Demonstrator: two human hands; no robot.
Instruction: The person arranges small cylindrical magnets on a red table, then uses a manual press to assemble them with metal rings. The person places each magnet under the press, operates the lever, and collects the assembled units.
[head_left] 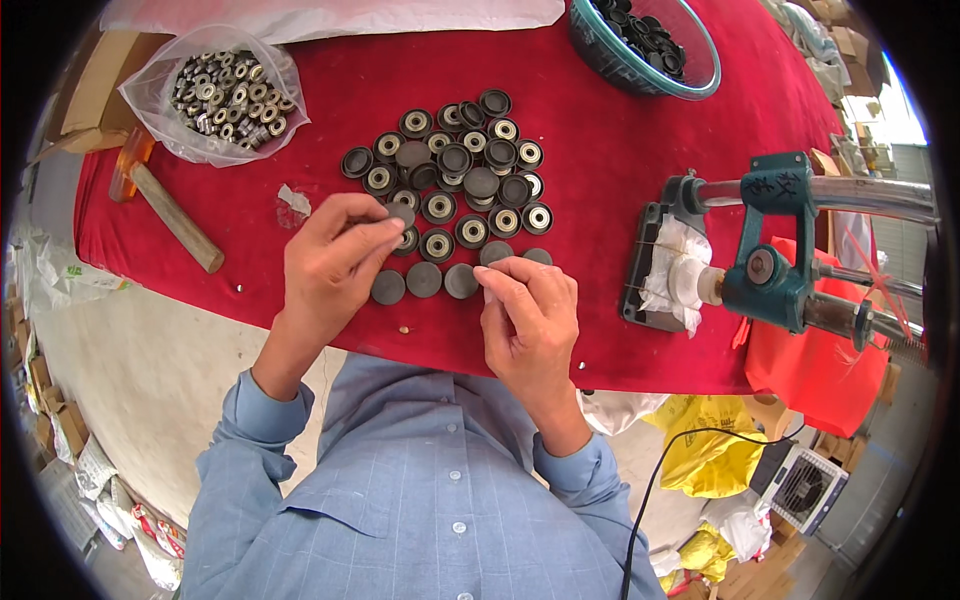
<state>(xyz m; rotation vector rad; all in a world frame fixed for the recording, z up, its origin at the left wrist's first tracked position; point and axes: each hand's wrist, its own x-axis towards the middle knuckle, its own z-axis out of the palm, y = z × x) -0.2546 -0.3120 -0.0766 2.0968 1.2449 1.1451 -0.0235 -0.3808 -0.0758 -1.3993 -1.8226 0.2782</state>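
My left hand (pixel 338 258) pinches a dark round cap (pixel 401 214) between thumb and fingers, at the near left side of a cluster of parts. My right hand (pixel 530 312) is closed, its thumb and fingertips together beside a row of flat dark discs; what they hold, if anything, is hidden. That row includes a left disc (pixel 388 287), a middle disc (pixel 424 280) and another disc (pixel 461 281) by my right fingertips. Beyond lie several black cups with metal bearings seated in them, such as this bearing (pixel 438 207). Some black cups (pixel 455 159) there show no bearing.
A clear bag of bearings (pixel 232 100) lies far left, near a wooden-handled hammer (pixel 175 215). At the far right stands a teal bowl of black caps (pixel 610 55). A green hand press (pixel 770 265) occupies the right side of the red-covered table (pixel 590 170).
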